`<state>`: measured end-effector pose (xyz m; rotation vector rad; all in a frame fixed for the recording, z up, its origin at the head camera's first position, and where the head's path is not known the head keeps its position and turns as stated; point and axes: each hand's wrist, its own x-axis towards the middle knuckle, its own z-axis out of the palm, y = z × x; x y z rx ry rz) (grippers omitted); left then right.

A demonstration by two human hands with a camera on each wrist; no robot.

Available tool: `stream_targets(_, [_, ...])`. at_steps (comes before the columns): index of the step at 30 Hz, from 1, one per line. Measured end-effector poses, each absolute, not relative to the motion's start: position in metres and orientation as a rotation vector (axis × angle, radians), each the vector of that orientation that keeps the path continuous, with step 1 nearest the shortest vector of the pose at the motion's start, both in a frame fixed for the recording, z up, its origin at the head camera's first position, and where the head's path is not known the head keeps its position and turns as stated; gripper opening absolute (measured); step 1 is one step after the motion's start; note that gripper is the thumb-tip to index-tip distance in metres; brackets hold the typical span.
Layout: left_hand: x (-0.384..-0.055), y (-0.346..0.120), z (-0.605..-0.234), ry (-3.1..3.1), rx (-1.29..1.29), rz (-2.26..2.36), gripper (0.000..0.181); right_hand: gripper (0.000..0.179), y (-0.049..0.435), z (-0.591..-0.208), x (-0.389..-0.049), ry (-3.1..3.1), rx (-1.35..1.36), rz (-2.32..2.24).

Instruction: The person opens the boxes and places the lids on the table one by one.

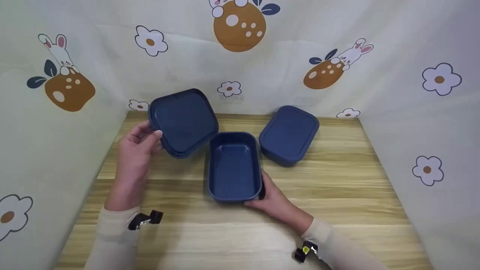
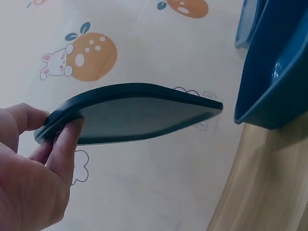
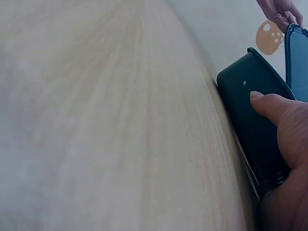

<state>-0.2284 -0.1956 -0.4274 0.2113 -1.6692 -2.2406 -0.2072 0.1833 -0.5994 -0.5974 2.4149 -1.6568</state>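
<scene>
My left hand (image 1: 137, 150) pinches the left edge of a dark blue lid (image 1: 183, 122), thumb on one face and fingers on the other. The lid is raised and tilted to the left of an open blue food container (image 1: 234, 170); the left wrist view shows the lid (image 2: 139, 113) nearly edge-on. That container is upright on the table, and nothing shows inside it. My right hand (image 1: 275, 198) holds its near right corner. In the right wrist view, the thumb lies along the container's outer wall (image 3: 250, 120), and the other fingers are largely hidden.
A second blue container (image 1: 289, 135) with its lid on stands at the back right, close beside the open one. The wood-grain table (image 1: 326, 198) is bounded by a pale printed cloth (image 1: 180, 67) at the back and both sides.
</scene>
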Motion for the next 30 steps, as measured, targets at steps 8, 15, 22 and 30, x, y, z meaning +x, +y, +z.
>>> stream_targets(8, [-0.235, -0.196, -0.425, -1.398, 0.251, -2.375, 0.018, 0.121, 0.183, -0.603, -0.208, 2.416, -0.599, -1.675])
stream_targets(15, [-0.24, -0.196, -0.426, -1.2, 0.25, -2.442, 0.021, 0.121, 0.183, -0.601, -0.208, 2.407, -0.603, -1.689])
stream_targets(22, [-0.24, -0.197, -0.424, -1.125, 0.238, -2.469, 0.031, 0.119, 0.182, -0.599, -0.207, 2.396, -0.621, -1.707])
stream_targets(30, [-0.247, -0.2, -0.428, -1.09, 0.177, -2.536, 0.038, 0.12, 0.183, -0.6, -0.208, 2.391, -0.625, -1.683])
